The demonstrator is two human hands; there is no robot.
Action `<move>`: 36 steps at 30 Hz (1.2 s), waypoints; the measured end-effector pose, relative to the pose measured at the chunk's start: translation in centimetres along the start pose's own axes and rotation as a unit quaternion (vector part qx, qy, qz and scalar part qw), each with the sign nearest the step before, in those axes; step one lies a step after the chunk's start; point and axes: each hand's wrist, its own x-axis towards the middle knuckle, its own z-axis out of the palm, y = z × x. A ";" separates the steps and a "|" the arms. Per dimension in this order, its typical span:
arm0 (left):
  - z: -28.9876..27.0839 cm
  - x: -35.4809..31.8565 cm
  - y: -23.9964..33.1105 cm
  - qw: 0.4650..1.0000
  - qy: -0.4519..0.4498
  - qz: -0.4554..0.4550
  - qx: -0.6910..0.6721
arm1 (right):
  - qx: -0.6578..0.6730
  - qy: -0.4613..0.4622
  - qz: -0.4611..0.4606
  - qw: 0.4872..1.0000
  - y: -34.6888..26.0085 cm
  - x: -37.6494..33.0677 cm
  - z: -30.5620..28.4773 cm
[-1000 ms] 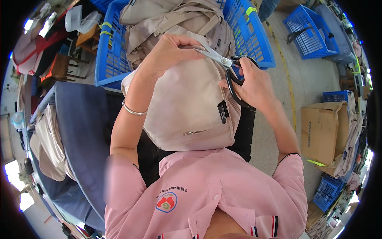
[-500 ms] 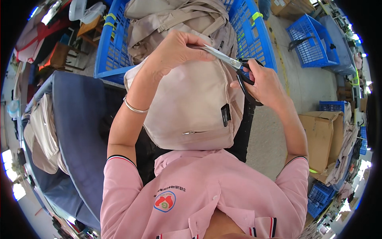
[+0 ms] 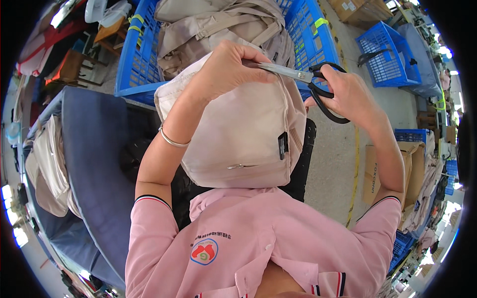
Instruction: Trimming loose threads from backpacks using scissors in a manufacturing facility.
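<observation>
Beige bag held up on the lap, scissors at its top edge

The left hand (image 3: 226, 69) has its fingers pinched together on the top edge of one beige fabric backpack (image 3: 243, 134), which rests against the person's pink shirt (image 3: 258, 238) just in front of the chest; the right hand (image 3: 350, 94) has its fingers clamped through the black loops of one pair of scissors (image 3: 308, 79), blades nearly together with the tips at the pinched spot. The bag looks soft, light and floppy, so it is best gripped at a seam or the zip edge, where the cloth is doubled and will not slide. More beige bags, perhaps two or three though I cannot count them, lie heaped in one blue crate (image 3: 141, 59) just beyond; a second blue crate (image 3: 387, 54) stands well apart on the floor to the right, near one cardboard box (image 3: 380, 174)
</observation>
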 end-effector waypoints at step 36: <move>1.7 1.0 -1.5 0.998 -0.038 0.029 0.045 | -0.097 -0.130 -0.038 0.986 1.4 1.0 -3.1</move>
